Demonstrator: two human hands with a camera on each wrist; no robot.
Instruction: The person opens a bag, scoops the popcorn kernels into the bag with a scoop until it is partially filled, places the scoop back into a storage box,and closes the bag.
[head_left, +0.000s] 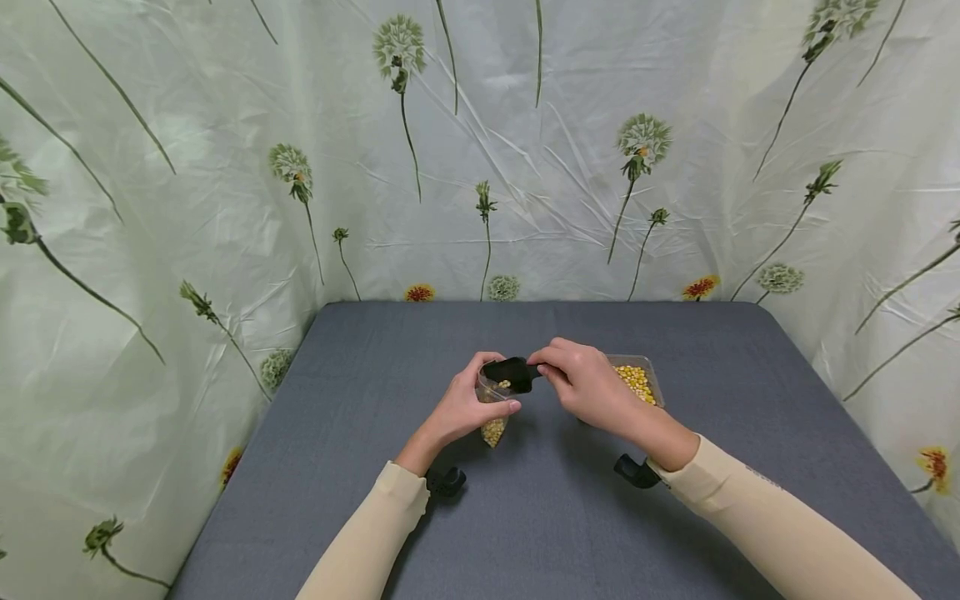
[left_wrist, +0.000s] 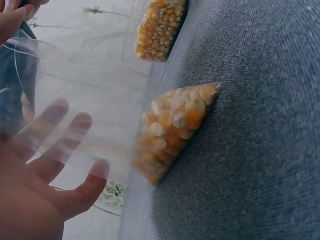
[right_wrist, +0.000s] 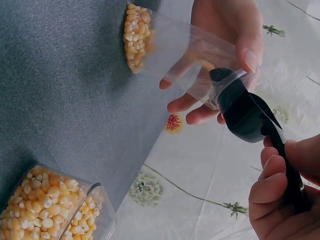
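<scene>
A clear plastic bag (head_left: pixel 493 410) has corn kernels (left_wrist: pixel 172 122) gathered in its bottom corner. My left hand (head_left: pixel 463 406) holds the bag near its mouth, thumb on one side and fingers around the other. A black scoop (right_wrist: pixel 245 107) tilts into the bag's mouth, and a few kernels show on it in the head view. My right hand (head_left: pixel 588 387) grips the scoop by its handle. In the left wrist view the bag's filled corner hangs close to the grey tabletop, and whether it touches cannot be told.
To the right, partly behind my right hand, stands a clear plastic container (head_left: pixel 660 390) of yellow kernels. The table is covered in grey cloth (head_left: pixel 360 375). A curtain (head_left: pixel 480 150) with a dandelion print hangs behind and along the sides. Black wrist straps (head_left: pixel 636 472) sit under both forearms.
</scene>
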